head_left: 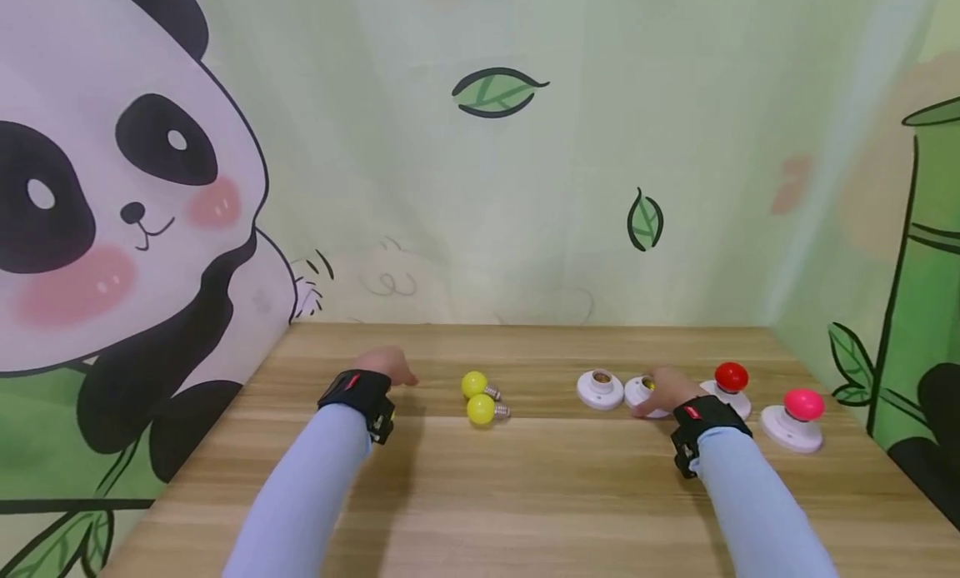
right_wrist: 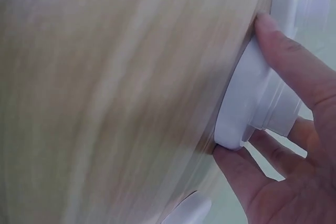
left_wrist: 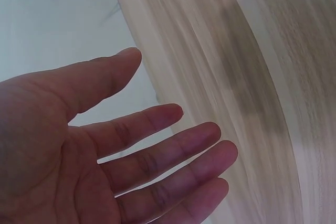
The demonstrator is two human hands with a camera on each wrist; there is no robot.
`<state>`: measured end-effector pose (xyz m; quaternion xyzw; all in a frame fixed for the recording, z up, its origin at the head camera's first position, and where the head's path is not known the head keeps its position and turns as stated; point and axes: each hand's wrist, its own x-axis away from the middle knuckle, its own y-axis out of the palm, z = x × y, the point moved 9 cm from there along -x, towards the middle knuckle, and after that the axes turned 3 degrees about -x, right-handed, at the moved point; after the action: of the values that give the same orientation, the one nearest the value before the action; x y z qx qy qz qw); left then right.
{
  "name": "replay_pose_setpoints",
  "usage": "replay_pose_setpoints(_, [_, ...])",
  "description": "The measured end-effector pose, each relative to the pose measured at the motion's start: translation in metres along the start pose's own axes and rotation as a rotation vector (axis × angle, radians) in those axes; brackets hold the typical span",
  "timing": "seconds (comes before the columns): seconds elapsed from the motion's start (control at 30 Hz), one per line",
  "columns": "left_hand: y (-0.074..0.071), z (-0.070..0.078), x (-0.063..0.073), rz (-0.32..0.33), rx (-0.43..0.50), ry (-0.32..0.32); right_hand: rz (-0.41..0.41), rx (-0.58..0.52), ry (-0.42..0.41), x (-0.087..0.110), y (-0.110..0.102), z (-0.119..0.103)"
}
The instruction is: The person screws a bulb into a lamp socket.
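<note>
My right hand grips a round white lamp socket at its rim, thumb on one side and fingers on the other. The socket rests on the wooden table, its open end facing up. Just left of it stands another white lamp socket without a bulb. My left hand is held over the table's left part, palm bare and fingers spread in the left wrist view. To its right, two yellow light bulbs lie on their sides, metal screw ends pointing right.
Right of my right hand, a white socket carries a red bulb. Farther right, another socket bears a pinkish-red bulb. A printed curtain with a panda and leaves rises behind the wooden table.
</note>
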<state>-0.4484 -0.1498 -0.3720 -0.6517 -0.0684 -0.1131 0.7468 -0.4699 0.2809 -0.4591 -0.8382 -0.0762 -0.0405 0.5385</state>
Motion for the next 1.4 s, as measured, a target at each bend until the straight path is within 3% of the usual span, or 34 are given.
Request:
replay_pose_setpoints(0.2, [-0.002,0.006,-0.003,-0.005,-0.028,-0.004,0.027,-0.014,-0.017,-0.006,0.0,0.006])
replay_pose_setpoints(0.47, [0.003,0.007,-0.006,-0.019,-0.008,-0.034,0.021,-0.049,-0.02,0.006,0.0,-0.002])
replay_pose_setpoints(0.97, [-0.002,0.013,0.002,0.022,-0.03,-0.008,0.035,-0.084,-0.029,0.004,0.002,0.004])
replay_pose_setpoints(1.13, [0.0,0.013,-0.001,0.01,-0.035,-0.019,0.001,-0.056,-0.02,0.007,0.001,0.004])
replay_pose_setpoints(1.23, [0.0,0.013,-0.002,-0.005,-0.041,-0.029,0.026,-0.025,-0.041,0.01,-0.014,-0.01])
replay_pose_setpoints(1.4, [-0.005,0.015,-0.001,-0.01,-0.042,-0.031,0.159,-0.071,-0.126,0.019,-0.058,-0.065])
